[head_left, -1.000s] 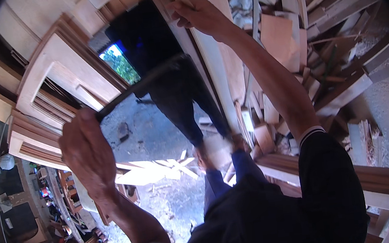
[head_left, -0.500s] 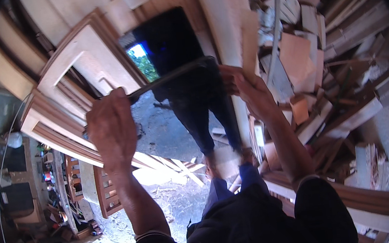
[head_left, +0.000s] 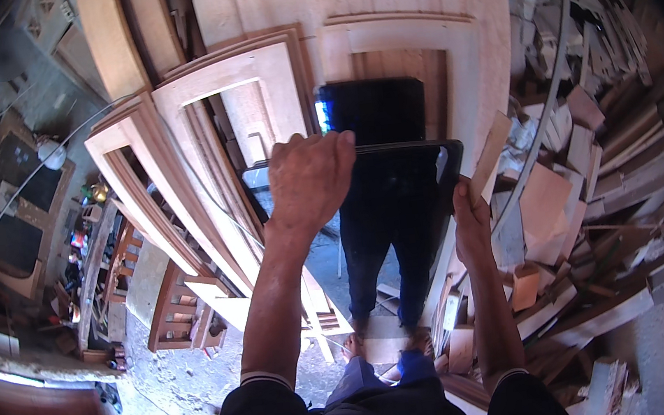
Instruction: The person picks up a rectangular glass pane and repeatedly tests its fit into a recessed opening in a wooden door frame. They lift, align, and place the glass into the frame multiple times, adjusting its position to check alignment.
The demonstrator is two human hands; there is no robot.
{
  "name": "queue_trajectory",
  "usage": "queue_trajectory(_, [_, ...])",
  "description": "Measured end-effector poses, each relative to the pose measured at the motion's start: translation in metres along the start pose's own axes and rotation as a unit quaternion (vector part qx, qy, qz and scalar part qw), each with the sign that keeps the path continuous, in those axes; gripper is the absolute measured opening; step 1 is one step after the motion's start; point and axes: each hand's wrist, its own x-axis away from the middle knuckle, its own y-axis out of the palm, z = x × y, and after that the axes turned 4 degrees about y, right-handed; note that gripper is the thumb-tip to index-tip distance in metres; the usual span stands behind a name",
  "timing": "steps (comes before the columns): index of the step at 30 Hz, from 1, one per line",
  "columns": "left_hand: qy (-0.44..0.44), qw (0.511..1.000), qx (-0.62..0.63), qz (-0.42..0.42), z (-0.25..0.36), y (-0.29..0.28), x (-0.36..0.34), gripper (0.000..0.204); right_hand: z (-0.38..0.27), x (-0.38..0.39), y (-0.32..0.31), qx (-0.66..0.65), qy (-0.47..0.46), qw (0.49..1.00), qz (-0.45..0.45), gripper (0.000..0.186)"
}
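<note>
Holding a mirror pane [head_left: 399,216] upright, left hand [head_left: 308,181] atop, right hand [head_left: 471,223] beside

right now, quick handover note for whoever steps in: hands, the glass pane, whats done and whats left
Left hand: gripping the top edge of the dark-framed glass pane.
Right hand: gripping its right edge.
The pane is held upright in front of the body, close to the pale wooden frames leaning on the wall, with a scrap wood pile at the right.
Done: pane lifted and in both hands.
Left: it is not yet set down or fitted anywhere.
</note>
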Motion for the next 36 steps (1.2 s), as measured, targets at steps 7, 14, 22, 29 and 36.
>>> queue_trajectory(7, [-0.007, 1.000, -0.013, -0.010, -0.018, 0.025, -0.014, 0.042, -0.011, -0.020, 0.017, 0.053, -0.044, 0.997, 0.018, 0.036])
queue_trajectory(14, [-0.015, 1.000, 0.012, -0.004, -0.032, 0.049, -0.030, 0.036, -0.012, -0.043, 0.027, 0.068, -0.012, 0.997, 0.022, 0.036])
queue_trajectory(22, [-0.033, 0.998, 0.025, -0.048, -0.048, 0.071, -0.048, 0.036, -0.001, -0.076, 0.036, 0.047, -0.003, 0.998, 0.042, 0.042])
queue_trajectory(29, [-0.033, 0.999, 0.037, -0.011, -0.057, 0.101, -0.064, 0.038, 0.006, -0.101, 0.034, 0.084, 0.028, 0.996, 0.015, 0.050])
queue_trajectory(36, [-0.051, 0.998, 0.027, -0.007, -0.072, 0.120, -0.069, 0.037, 0.013, -0.119, 0.049, 0.072, 0.003, 0.997, 0.028, 0.044])
